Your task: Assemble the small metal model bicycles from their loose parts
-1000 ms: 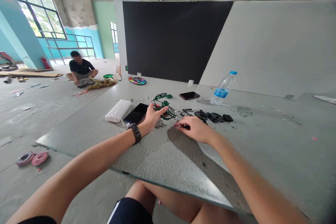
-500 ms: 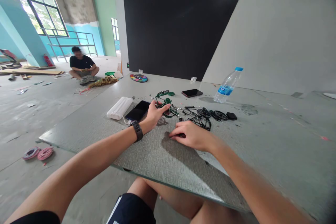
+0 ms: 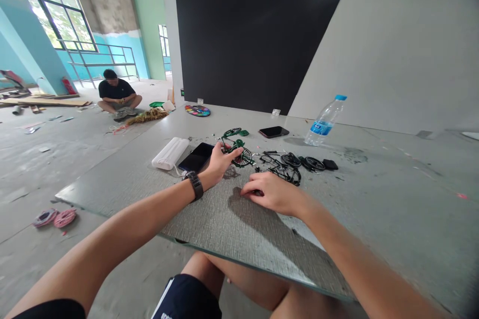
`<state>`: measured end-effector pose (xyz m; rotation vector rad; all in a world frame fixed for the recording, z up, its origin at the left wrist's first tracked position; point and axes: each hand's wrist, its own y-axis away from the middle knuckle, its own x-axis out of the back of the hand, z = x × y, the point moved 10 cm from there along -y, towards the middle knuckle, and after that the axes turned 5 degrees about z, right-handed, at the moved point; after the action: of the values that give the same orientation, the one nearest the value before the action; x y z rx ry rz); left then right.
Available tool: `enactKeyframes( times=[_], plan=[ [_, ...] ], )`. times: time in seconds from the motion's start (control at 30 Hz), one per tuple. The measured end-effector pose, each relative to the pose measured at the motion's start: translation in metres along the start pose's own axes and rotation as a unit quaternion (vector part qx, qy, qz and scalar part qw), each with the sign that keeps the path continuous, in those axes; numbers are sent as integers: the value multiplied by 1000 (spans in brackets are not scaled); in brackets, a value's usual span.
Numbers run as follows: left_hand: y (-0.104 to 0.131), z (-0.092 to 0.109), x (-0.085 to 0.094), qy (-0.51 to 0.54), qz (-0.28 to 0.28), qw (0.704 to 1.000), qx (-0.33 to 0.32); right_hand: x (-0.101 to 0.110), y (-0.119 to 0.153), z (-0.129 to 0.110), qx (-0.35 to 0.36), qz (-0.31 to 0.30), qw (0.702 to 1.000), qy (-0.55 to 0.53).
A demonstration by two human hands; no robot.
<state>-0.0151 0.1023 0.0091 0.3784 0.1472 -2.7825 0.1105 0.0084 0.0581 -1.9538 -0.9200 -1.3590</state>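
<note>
My left hand (image 3: 220,162) is closed on a green model bicycle (image 3: 243,156), with its spoked wheel sticking out past my thumb. Nearer to me, my right hand (image 3: 271,192) hovers low over or rests on the table with thumb and fingertips pinched together; whatever they hold, if anything, is too small to make out. Just beyond the right hand lie black model bicycle parts (image 3: 286,172), frames and wheels in a loose cluster. Another green wheel piece (image 3: 232,132) shows behind the left hand.
On the glass-edged table (image 3: 123,192) are a white power bank (image 3: 170,153), a dark phone (image 3: 196,156), another phone (image 3: 274,132), a water bottle (image 3: 324,123) and a colourful palette (image 3: 198,110). A black panel (image 3: 254,50) stands behind. Another person (image 3: 117,92) sits on the floor at left.
Both hands stay almost where they were, with only a slight shift of the right fingers. The seated person's head has dipped a little.
</note>
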Motion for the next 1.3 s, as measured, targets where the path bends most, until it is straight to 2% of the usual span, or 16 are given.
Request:
enactKeyframes(
  times=[0.5,0.9,1.07,1.17,1.3],
  plan=[
    [0,4,0,-4,-1,1000,-18,-3,0,-3,-14,7,998,65],
    [2,7,-2,-3,-5,1000,-23,-6,-4,-4,-24,44,995,85],
    [2,8,-1,-10,-6,1000,-24,-1,-3,-3,-12,46,998,30],
    [2,7,-1,-9,-8,1000,-18,3,-2,-5,4,30,999,-17],
    [2,5,-1,-2,-11,1000,-9,4,-1,-4,1,6,1000,-28]
  ],
)
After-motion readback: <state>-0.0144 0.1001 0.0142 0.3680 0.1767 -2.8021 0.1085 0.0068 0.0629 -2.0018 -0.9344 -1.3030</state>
